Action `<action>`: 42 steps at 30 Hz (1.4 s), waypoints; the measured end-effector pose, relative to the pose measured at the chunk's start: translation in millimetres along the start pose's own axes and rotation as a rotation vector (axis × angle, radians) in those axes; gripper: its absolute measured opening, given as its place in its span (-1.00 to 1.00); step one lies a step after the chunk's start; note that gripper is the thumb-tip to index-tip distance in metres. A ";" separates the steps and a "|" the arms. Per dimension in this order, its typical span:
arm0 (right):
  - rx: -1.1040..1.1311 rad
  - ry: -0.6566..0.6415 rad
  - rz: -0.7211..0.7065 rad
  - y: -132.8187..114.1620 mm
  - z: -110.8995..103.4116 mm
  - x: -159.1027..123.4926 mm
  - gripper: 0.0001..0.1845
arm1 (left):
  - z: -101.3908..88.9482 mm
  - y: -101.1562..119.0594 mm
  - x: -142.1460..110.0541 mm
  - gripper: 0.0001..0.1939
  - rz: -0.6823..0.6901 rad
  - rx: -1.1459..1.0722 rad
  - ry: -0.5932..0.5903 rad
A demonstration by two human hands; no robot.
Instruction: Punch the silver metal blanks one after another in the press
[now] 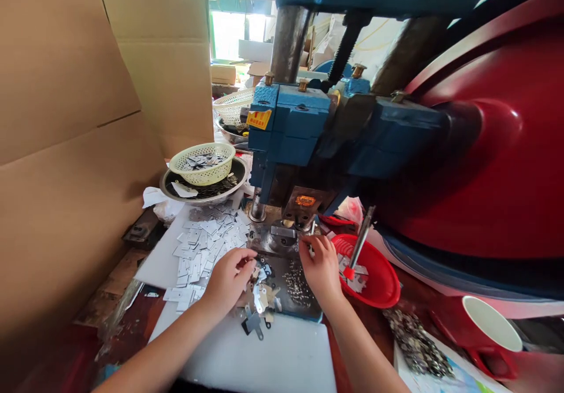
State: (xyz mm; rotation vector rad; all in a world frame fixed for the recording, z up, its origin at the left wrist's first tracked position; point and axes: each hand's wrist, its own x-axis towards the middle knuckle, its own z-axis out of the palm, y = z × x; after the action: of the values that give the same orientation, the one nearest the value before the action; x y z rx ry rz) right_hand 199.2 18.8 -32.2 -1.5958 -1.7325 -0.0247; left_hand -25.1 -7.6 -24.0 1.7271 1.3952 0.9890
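Note:
I am at a blue punch press (304,123) with a steel die block (282,237) under its ram. My left hand (229,278) rests on the plate in front of the die, fingers curled in a pinch over small flat metal pieces (259,299). My right hand (321,266) is just right of the die, fingers pinched on a thin tool or small part that reaches toward the die; I cannot make out what it is. A heap of thin square metal blanks (205,246) lies on a white board (158,258) left of my left hand.
A red bowl (379,284) with a red-tipped metal tool (359,246) stands right of my right hand. A yellow basket (202,163) sits in a metal dish (200,190) at the back left. Cardboard walls (66,146) close the left. A red-and-white cup (491,325) and a big red flywheel (506,146) are at right.

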 end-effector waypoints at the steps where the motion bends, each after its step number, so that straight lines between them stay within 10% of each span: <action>1: -0.006 0.001 -0.018 -5.0 3.8 8.9 -0.79 | 0.8 2.3 6.1 -0.78 -0.019 -0.033 0.009; 18: -0.247 -0.127 -0.187 -27.9 2.0 10.9 -0.72 | 19.4 18.9 73.6 -0.82 -0.057 -0.074 0.024; 42: -0.322 -0.157 -0.181 -23.3 0.8 6.2 -0.68 | 44.3 13.0 99.6 -0.84 0.050 0.223 0.013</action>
State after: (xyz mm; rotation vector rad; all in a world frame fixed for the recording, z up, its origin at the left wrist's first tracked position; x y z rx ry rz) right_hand 179.3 19.3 -18.6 -1.6976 -2.0735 -0.2862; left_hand 32.8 85.6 -20.0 1.9281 1.5248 0.9005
